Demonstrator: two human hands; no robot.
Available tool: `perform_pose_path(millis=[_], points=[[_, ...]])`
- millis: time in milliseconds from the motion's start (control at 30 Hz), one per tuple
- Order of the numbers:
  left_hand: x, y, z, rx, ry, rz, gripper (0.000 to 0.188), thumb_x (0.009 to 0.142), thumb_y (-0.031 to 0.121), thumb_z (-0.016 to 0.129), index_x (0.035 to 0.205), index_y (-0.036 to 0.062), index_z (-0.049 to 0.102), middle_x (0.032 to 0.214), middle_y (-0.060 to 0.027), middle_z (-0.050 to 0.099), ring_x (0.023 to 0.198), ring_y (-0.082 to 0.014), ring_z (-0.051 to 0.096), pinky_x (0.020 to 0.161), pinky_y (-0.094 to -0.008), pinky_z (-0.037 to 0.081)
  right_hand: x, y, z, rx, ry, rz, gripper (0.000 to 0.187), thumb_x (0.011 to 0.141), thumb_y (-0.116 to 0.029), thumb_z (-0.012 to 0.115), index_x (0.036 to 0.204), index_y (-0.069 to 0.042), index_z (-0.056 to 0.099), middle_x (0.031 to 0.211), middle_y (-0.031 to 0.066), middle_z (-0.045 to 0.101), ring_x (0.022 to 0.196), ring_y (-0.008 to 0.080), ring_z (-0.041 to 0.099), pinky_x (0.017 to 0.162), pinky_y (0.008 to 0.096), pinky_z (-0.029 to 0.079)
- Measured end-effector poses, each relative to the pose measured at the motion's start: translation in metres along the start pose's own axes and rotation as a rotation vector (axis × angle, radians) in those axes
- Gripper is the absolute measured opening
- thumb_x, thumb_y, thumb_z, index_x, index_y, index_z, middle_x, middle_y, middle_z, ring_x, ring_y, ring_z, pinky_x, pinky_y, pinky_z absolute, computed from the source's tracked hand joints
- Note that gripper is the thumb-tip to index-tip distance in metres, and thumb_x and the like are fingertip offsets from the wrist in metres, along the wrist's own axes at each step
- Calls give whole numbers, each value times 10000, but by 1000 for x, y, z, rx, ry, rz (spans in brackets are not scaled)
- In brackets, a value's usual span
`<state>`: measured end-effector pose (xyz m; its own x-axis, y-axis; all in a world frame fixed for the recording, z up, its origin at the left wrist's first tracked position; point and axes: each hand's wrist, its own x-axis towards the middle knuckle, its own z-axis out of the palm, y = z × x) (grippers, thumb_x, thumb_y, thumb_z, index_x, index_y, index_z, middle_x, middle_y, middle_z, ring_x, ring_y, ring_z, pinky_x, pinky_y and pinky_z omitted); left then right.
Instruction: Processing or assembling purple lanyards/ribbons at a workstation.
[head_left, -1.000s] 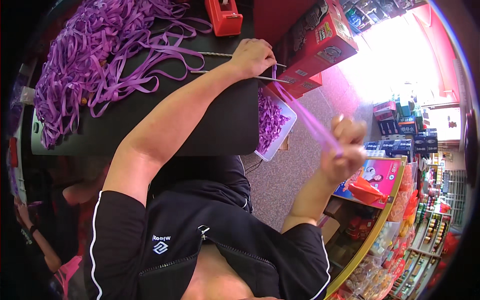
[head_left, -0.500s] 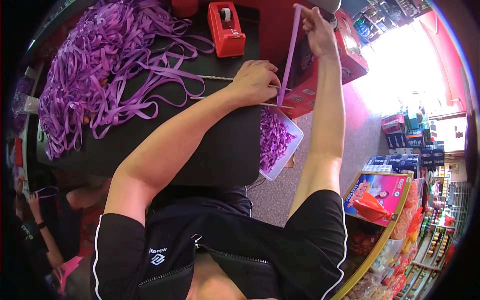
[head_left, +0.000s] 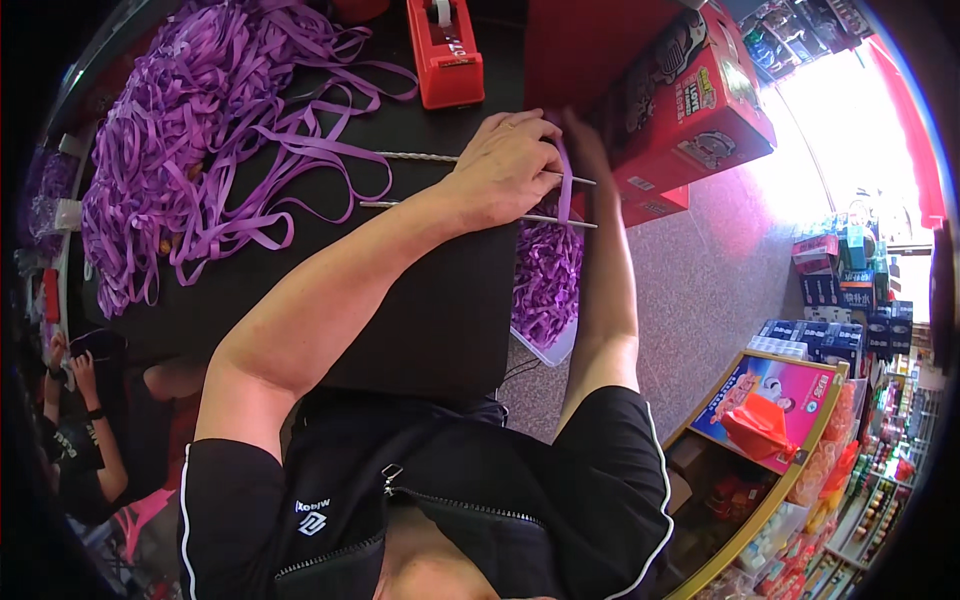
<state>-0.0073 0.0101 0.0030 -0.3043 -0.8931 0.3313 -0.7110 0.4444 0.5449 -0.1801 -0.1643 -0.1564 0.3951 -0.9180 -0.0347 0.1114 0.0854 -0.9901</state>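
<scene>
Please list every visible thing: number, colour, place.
table: one, black, upper centre
ribbon heap: one, purple, left
tape dispenser: one, red, on table
rods: two, silvery, across table edge
ribbon strip: one, purple, across rods
bin of purple ribbon pieces: one, translucent, beside table
cartons: at least two, red, upper right
display case: one, gold-edged, lower right
boxes: several, blue, right
coworker: at least one, dark-clothed, left
left hand: one, bare, over rods
right hand: one, blurred, beside strip

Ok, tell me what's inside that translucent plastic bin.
The translucent plastic bin holds a heap of narrow purple ribbon; its bottom is covered. The black tabletop and bare right forearm hide parts.
</scene>
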Motion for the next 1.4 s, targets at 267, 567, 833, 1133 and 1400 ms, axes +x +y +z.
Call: perform_pose_path(millis=[267, 567, 833, 1133, 1400], points=[[-2, -6, 4, -12, 41, 8, 180, 816, 215, 619, 939, 122, 711, 1301, -111, 521, 1305, -278, 388, 1071, -406, 272, -168, 76, 16, -630, 19, -221, 239, 934, -209, 493, 968, -3, 610, 851, 96, 565, 811, 195, 554, 733, 312, 428], [1, -5, 4, 27, -10, 36, 218, 829, 264, 593, 961, 142, 716, 1306, -112, 523, 1306, -286, 385, 1067, -413, 261, -327, -24, 80, -509, 191, -171, 270, 941, -174, 502, 945, 19, 692, 856, 40, 511, 839, 144, 490, 750, 264, 385], [1, -4, 3, 12, -24, 27, 220, 825, 268, 596, 967, 158, 721, 1309, -115, 519, 1307, -291, 379, 1070, -413, 258, -329, -105, 106, -383, 156, -463, 426, 880, -415, 568, 872, -17, 718, 851, 54, 496, 834, 176, 452, 731, 307, 339], [0, -3, 3, -12, -2, 25, 212, 811, 240, 599, 958, 155, 725, 1295, -129, 527, 1303, -295, 389, 1066, -417, 264, -224, -159, 85, 41, -23, -742, 585, 918, -521, 495, 888, 28, 695, 954, 86, 469, 908, 192, 426, 790, 334, 354], [0, -7, 7, -5, 43, 34, 209, 796, 222, 604, 930, 121, 729, 1265, -128, 549, 1288, -297, 408, 1057, -412, 275, -103, -167, 58, -227, 88, -491, 558, 1023, -390, 327, 1084, 57, 655, 969, 27, 499, 839, 109, 396, 766, 239, 324]])
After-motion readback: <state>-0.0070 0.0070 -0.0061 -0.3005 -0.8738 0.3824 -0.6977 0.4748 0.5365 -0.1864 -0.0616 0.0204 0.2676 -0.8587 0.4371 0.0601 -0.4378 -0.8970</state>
